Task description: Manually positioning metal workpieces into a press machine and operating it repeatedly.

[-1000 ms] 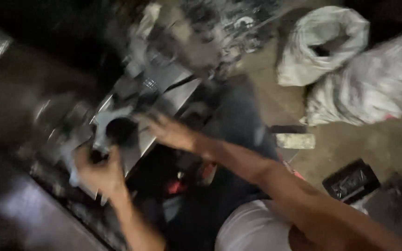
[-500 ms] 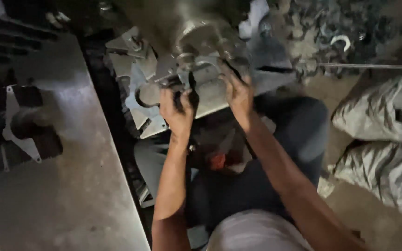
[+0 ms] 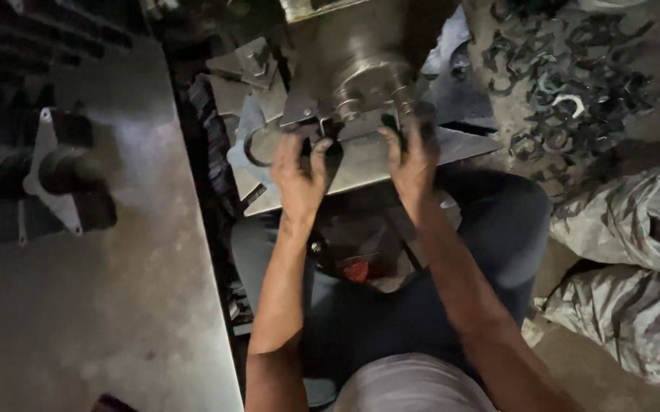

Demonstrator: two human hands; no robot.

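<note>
Steel everywhere in this dim shot: you sit at a press-like machine point(image 3: 368, 69) whose round metal head point(image 3: 372, 88) hangs just above a flat plate point(image 3: 360, 164) that serves as the work surface. Your left hand point(image 3: 299, 172) rests on that plate with fingers bent and pressed together around a small dark metal piece point(image 3: 330, 145) sitting directly under the head; your right hand point(image 3: 410, 156) is on the other side of the same spot, fingers curled and pinching at the edge of the piece, though the shadow there is too deep to tell exactly how much of it each hand grips. A ring-shaped blank point(image 3: 257, 145) lies just beside your left hand on the plate. To your right, a heap of dark stamped parts point(image 3: 574, 84) is spread on the floor, and two crumpled grey sacks point(image 3: 635, 221) sit near your right knee. To your left, a broad grey metal panel point(image 3: 108, 290) carries a bracketed shaft point(image 3: 47, 175). Risk note, as a judgement: both hands sit close under the head, so fingers could be caught if it comes down while they are there. The poor light makes misplacing the piece likely, and a badly seated piece could shift or kick sideways. Loose parts nearby could snag a sleeve or forearm.
</note>
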